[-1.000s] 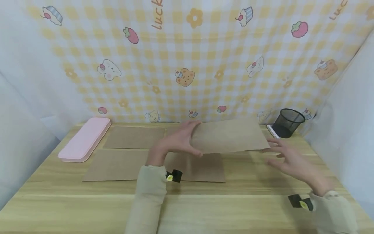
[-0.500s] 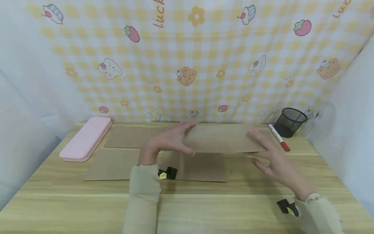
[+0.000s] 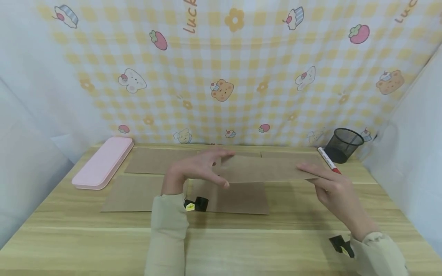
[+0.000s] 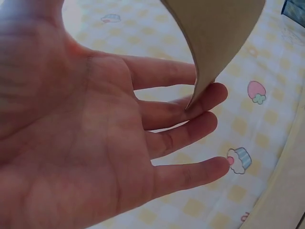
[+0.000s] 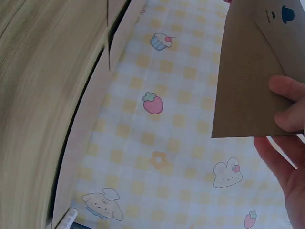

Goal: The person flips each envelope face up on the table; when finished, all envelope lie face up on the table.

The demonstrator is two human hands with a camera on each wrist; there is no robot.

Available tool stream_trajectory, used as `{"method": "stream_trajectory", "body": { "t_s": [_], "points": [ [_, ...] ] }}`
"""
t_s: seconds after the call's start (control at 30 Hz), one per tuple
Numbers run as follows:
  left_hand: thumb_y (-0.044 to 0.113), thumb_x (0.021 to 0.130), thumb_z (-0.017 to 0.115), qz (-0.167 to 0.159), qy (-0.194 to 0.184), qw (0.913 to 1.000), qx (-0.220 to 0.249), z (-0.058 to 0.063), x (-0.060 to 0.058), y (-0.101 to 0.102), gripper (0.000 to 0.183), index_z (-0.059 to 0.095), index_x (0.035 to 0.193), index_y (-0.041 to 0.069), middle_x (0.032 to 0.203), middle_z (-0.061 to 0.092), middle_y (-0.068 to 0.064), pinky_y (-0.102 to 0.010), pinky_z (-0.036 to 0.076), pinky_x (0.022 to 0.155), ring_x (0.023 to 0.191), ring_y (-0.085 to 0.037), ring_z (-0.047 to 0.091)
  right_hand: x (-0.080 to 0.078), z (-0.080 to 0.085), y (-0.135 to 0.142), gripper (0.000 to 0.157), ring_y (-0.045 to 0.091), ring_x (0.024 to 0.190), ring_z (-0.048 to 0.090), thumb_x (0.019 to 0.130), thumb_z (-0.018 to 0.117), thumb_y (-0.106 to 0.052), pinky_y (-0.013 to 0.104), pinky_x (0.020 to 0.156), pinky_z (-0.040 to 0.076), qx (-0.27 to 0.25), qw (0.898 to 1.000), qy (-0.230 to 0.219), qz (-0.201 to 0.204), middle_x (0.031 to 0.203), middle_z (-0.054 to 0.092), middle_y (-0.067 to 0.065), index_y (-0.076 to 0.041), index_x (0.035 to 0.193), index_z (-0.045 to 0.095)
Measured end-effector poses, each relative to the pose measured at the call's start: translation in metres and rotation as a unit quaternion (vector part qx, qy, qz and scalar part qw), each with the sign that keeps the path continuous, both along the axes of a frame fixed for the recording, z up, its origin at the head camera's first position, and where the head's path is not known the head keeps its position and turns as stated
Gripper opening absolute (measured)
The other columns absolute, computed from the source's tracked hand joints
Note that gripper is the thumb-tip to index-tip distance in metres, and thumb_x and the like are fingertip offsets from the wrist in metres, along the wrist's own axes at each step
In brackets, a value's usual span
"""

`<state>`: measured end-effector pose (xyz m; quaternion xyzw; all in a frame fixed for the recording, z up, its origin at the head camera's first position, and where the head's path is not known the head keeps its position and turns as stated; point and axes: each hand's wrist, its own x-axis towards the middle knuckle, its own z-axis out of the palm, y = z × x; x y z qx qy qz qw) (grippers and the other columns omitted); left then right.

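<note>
In the head view, a plain brown kraft paper envelope (image 3: 262, 169) is held above the table, its face tilted. My left hand (image 3: 197, 166) holds its left end between thumb and fingers. The paper curves against the fingers in the left wrist view, where the thumb tip is out of sight. My right hand (image 3: 333, 189) pinches the right end. In the right wrist view, fingers lie on both sides of the envelope (image 5: 248, 86), and a dark hat and moustache print shows on a paler part. Flat brown pieces (image 3: 131, 193) lie beneath, partly hidden by my left hand and arm.
A pink case (image 3: 103, 161) lies at the table's left. At the back right stands a black mesh pen cup (image 3: 343, 145), with a white, red-capped marker (image 3: 328, 159) beside it. A checked curtain (image 3: 221, 57) hangs behind the wooden table (image 3: 259, 249).
My right hand has moved left onto the envelope's right end and now pinches it. The envelope has shifted slightly left and tilted, appearing narrower. The marker's red cap has come into view.
</note>
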<state>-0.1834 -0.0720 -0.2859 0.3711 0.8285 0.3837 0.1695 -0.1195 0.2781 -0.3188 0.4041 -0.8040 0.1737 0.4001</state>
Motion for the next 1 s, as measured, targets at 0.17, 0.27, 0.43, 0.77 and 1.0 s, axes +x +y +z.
{"method": "stream_trajectory", "body": {
  "t_s": [0.17, 0.27, 0.43, 0.77, 1.0],
  "points": [
    [0.032, 0.068, 0.080, -0.004, -0.013, 0.9999, 0.003, -0.004, -0.002, 0.002, 0.093, 0.032, 0.145, 0.010, 0.147, 0.029, -0.003, -0.048, 0.030, 0.102, 0.131, -0.021, 0.028, 0.000, 0.000, 0.001, 0.043, 0.022, 0.077, 0.064, 0.088, 0.032, -0.005, 0.013, 0.057, 0.039, 0.001, 0.999, 0.043, -0.028, 0.105, 0.068, 0.008, -0.008, 0.053, 0.057],
    [0.032, 0.068, 0.080, -0.004, -0.015, 0.9999, 0.006, -0.005, -0.003, 0.003, 0.095, 0.030, 0.146, 0.013, 0.149, 0.026, -0.001, -0.047, 0.029, 0.103, 0.134, -0.019, 0.023, 0.001, 0.002, 0.001, 0.043, 0.021, 0.070, 0.062, 0.088, 0.033, -0.004, 0.018, 0.047, 0.033, -0.003, 0.998, 0.056, -0.039, 0.105, 0.068, 0.007, -0.006, 0.053, 0.058],
    [0.045, 0.070, 0.078, 0.058, -0.037, 0.9966, 0.047, -0.005, -0.002, 0.001, 0.106, 0.012, 0.150, 0.024, 0.154, 0.008, 0.003, -0.047, 0.025, 0.105, 0.137, -0.026, 0.016, 0.001, 0.003, 0.003, 0.033, 0.032, 0.082, 0.064, 0.082, 0.041, 0.009, 0.013, 0.076, 0.045, -0.012, 0.998, 0.054, -0.034, 0.106, 0.067, 0.009, 0.003, 0.060, 0.064],
    [0.062, 0.071, 0.069, 0.215, 0.028, 0.9558, 0.199, 0.007, -0.002, -0.015, 0.102, 0.012, 0.146, 0.024, 0.154, 0.003, 0.002, -0.056, 0.025, 0.102, 0.134, -0.039, 0.019, -0.004, 0.006, 0.015, 0.030, 0.023, 0.071, 0.063, 0.080, 0.041, 0.001, 0.018, 0.048, 0.032, -0.018, 0.998, 0.028, -0.052, 0.106, 0.068, 0.007, 0.005, 0.069, 0.069],
    [0.013, 0.075, 0.075, 0.144, 0.086, 0.9542, 0.248, 0.025, 0.015, -0.008, 0.028, 0.054, 0.093, 0.006, 0.148, 0.013, -0.001, -0.051, 0.019, 0.106, 0.136, -0.020, 0.013, -0.003, 0.010, 0.021, 0.038, 0.000, 0.047, 0.033, 0.088, 0.038, -0.008, 0.008, 0.042, 0.019, -0.038, 0.998, -0.020, -0.043, 0.103, 0.067, 0.014, 0.005, 0.073, 0.070]
  ]
}}
